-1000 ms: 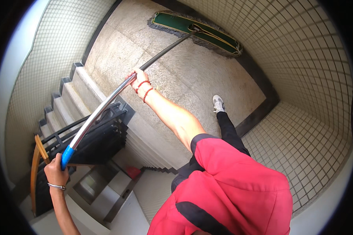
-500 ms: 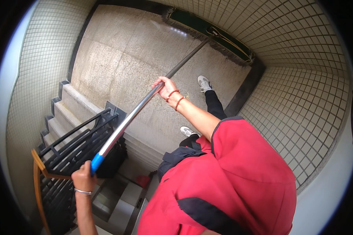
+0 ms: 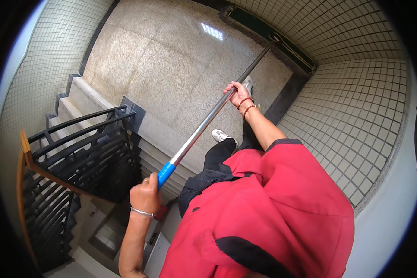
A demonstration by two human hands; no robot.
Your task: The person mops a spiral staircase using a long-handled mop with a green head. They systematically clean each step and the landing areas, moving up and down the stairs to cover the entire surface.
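Observation:
A wide dust mop with a long metal pole [image 3: 204, 124] runs slantwise in front of me. My left hand [image 3: 145, 194] is closed around the top end of the pole, by its blue grip [image 3: 166, 173]. Farther along the shaft, my right hand [image 3: 237, 92] wraps round the bare metal. The dark green mop head [image 3: 252, 23], with a grey fringe, lies along the far right edge of the landing against the tiled wall. A clip joins the pole to the middle of the head.
The speckled stone landing [image 3: 171, 65] has a dark border. Steps [image 3: 85, 99] rise at the left, and others go down below the landing's near edge. A black railing with a wooden handrail [image 3: 25, 147] stands at left. Tiled walls [image 3: 347, 120] close in the right.
Both hands and the pole have shifted rightward in view. The mop head has moved right, closer into the corner by the wall. My feet have changed position.

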